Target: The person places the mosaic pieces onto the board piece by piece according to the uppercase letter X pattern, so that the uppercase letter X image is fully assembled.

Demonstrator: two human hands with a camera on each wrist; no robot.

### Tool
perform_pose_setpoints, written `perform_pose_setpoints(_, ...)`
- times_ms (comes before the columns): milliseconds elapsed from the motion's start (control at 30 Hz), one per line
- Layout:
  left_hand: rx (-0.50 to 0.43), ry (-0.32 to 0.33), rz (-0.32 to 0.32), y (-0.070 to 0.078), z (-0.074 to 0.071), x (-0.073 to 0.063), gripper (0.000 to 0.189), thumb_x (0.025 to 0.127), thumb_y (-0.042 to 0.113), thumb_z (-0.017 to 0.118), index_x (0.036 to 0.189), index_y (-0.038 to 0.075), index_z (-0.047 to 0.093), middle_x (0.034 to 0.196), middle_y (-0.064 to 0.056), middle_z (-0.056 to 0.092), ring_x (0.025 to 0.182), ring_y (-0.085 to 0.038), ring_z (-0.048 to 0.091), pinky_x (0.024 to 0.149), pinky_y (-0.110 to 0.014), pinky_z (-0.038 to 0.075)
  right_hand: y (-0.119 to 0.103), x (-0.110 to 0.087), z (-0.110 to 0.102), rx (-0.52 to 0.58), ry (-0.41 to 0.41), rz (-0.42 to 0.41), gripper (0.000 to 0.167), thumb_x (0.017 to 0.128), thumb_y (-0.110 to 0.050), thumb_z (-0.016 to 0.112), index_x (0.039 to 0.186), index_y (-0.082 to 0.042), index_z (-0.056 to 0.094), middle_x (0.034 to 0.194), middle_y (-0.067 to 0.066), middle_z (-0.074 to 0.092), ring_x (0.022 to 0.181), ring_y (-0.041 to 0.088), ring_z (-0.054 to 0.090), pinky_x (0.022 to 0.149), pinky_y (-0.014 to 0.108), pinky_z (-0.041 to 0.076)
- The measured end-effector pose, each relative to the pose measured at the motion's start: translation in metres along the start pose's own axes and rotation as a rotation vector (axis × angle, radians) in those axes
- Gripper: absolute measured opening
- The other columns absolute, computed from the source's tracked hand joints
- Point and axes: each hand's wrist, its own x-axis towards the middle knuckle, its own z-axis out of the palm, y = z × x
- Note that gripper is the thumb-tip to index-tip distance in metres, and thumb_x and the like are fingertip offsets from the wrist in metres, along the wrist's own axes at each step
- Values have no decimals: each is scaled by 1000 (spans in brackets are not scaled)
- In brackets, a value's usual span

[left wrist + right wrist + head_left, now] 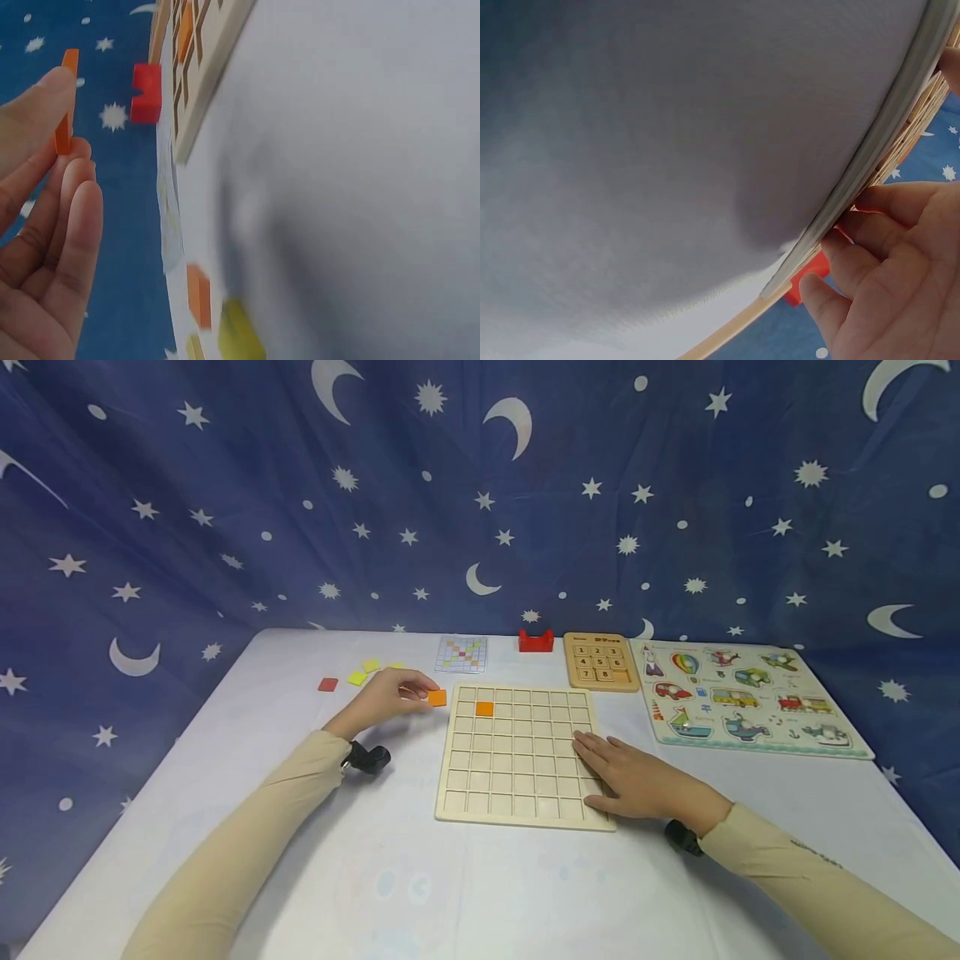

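My left hand (390, 695) pinches an orange square tile (437, 697) between thumb and fingertips. In the left wrist view this tile (63, 141) shows edge-on, raised off the tabletop. It is just beyond the upper left edge of a wooden grid board (522, 825). Another orange tile (484, 709) lies in a cell of the board's top row area. On the board's right side rests my right hand (637, 783), fingers extended over the edge cells. The right wrist view has those fingers (889, 232) along the board's rim (885, 124).
Yellow tiles (357, 677) and a red tile (327, 684) lie at the left. A coloured pattern card (461, 655) and a red stand (536, 643) are behind the board. Further right sit a number puzzle (600, 662) and a picture puzzle (750, 702).
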Motion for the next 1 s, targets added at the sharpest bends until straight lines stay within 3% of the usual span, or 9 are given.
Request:
perform_pose_setpoints(600,-67,-95,7,23,26,12,31,79,10,74,108,3,68,105,-15,68,91,-20,62,85,-29,54,1,6,-5,-46,-4,-25,85,88,-52,55,145,5,27,153,20,25,142,34,26,114,51,27)
perform_pose_setpoints(1000,-53,-106,19,32,46,21,29,77,13,76,104,3,69,99,-10,69,85,-14,60,78,-22,54,1,9,-6,6,-33,-13,87,86,-52,56,145,4,27,154,19,24,142,34,25,114,50,27)
